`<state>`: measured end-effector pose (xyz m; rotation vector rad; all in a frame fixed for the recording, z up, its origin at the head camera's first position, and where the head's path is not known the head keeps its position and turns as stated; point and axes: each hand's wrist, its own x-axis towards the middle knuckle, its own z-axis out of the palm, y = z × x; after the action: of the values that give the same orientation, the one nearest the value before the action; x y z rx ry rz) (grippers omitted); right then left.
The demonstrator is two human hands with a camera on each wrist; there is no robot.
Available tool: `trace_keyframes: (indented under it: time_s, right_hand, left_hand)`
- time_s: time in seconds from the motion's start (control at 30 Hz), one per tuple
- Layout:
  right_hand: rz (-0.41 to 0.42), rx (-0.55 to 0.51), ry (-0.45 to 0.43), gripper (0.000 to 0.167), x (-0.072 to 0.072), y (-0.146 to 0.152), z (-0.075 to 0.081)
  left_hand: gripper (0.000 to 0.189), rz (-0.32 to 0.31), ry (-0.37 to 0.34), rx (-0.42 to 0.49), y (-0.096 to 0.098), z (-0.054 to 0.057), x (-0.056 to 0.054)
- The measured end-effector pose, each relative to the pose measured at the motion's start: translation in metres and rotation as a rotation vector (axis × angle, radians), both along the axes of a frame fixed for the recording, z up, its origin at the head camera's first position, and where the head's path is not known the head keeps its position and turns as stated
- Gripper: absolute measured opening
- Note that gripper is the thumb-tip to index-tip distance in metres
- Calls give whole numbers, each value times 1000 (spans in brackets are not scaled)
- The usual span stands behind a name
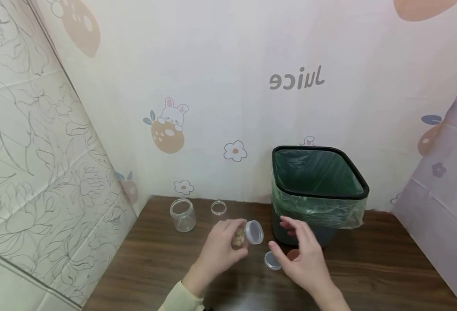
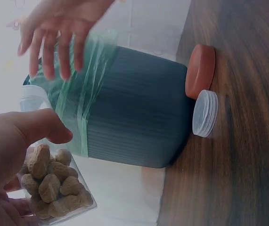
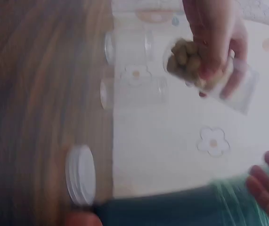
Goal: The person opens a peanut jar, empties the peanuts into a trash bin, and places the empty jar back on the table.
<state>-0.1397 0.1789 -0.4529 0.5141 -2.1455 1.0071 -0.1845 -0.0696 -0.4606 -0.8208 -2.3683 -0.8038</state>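
Observation:
My left hand (image 1: 223,245) grips a clear jar of unshelled peanuts (image 2: 54,186), raised and tilted above the table. A translucent lid (image 1: 254,232) sits at the jar's mouth, facing right. To the right, my right hand (image 1: 304,259) is held in the air with fingers spread and nothing in them, in front of the bin. Below it on the table are another translucent lid (image 2: 205,113) and a reddish-brown lid (image 2: 200,71), side by side against the bin's foot.
A dark bin (image 1: 323,231) with a green liner bag (image 1: 317,211) stands at the back right. Two clear jars, one at the back left (image 1: 183,221) and one beside it (image 3: 134,92), stand near the patterned cloth wall (image 1: 228,86). The wooden table (image 1: 154,263) lies beneath.

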Motion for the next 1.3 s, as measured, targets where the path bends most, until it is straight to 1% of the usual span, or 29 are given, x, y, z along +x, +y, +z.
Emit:
trace_keyframes:
  time_s: [0.07,0.13,0.23,0.33,0.43,0.57,0.73,0.87,1.07,1.17,1.3]
  right_hand:
    - [-6,19,-93,72,1,-9,-6]
    - [-5,18,-162,68,1,-17,-12]
    - [2,-18,-273,61,0,-26,-17]
    - [9,-75,-376,55,-2,-33,-19]
    - [17,-123,-459,50,-3,-39,-20]
    - [12,-165,-534,45,-3,-42,-21]
    - [12,-206,-583,43,-4,-43,-23]
    - [23,-233,-610,41,-5,-45,-26]
    - [11,-216,-614,34,-5,-46,-29]
    - [5,-206,-622,32,-6,-46,-28]
    - [9,-211,-630,30,-6,-45,-27]
  left_hand:
    - [66,-3,30,-23,0,-2,2]
    - [66,5,45,-44,0,-3,4]
    - [65,38,57,-81,0,-5,6]
    - [66,55,73,-107,0,-6,8]
    - [68,61,104,-127,-1,-8,8]
    - [69,74,145,-162,-1,-12,6]
    - [72,84,179,-212,-2,-15,5]
    - [72,87,200,-236,-1,-16,6]
    - [71,87,239,-255,-1,-15,7]
    - [70,85,244,-258,-1,-15,8]
    - [70,84,228,-262,0,-14,10]
